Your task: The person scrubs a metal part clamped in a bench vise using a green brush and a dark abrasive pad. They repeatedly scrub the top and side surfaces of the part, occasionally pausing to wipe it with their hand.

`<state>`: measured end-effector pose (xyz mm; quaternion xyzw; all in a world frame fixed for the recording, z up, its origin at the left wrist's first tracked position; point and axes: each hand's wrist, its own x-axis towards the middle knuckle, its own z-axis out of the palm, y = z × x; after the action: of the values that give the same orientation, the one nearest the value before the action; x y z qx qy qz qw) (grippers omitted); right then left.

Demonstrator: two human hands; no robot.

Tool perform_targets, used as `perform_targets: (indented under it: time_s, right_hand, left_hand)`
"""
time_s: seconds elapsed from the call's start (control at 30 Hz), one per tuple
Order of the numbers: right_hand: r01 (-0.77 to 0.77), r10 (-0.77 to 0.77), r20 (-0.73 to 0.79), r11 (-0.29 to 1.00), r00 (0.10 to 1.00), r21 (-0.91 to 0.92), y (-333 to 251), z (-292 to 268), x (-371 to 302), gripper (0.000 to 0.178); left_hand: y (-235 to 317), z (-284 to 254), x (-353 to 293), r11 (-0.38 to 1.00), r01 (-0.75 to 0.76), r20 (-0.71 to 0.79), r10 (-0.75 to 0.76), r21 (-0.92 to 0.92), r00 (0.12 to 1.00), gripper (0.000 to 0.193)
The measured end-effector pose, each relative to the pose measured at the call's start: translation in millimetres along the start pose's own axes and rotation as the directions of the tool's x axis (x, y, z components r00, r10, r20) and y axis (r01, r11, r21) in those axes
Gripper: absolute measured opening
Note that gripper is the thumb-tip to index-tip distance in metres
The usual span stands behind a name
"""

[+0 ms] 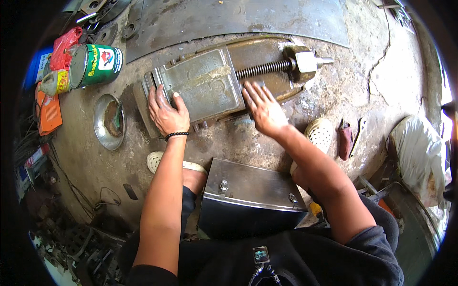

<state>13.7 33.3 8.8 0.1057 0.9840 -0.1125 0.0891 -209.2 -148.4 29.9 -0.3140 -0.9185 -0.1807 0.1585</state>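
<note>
A large metal machine vise lies on the floor in front of me, its long threaded screw running to a block at the right end. My left hand rests on the vise's left part, beside the jaw gap, fingers spread and thumb on the flat top. Farther right, my right hand lies with stretched fingers at the right edge of the sliding body, just below the screw. A small dark grey patch shows past its fingertips; I cannot tell whether it is a loose pad or part of the vise.
To the left are a metal bowl with a brush-like tool, a green paint can, a yellow container and an orange box. A latched metal box stands between my legs. A dark red pouch lies at right. A steel sheet lies beyond.
</note>
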Motion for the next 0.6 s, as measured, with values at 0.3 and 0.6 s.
perform_targets:
  time_s: [0.3, 0.6]
  right_hand:
    - [-0.047, 0.044, -0.055, 0.997, 0.997, -0.056, -4.4, 2.1, -0.2, 0.066]
    - [-0.045, 0.045, -0.022, 0.999, 0.999, -0.024, -2.4, 2.2, -2.3, 0.07]
  left_hand:
    - [1.7, -0.7, 0.5, 1.0, -0.016, -0.004, 0.016, -0.007, 1.0, 0.048]
    - [1.8, -0.4, 0.8, 1.0, -0.017, 0.016, 0.018, -0.019, 1.0, 0.049]
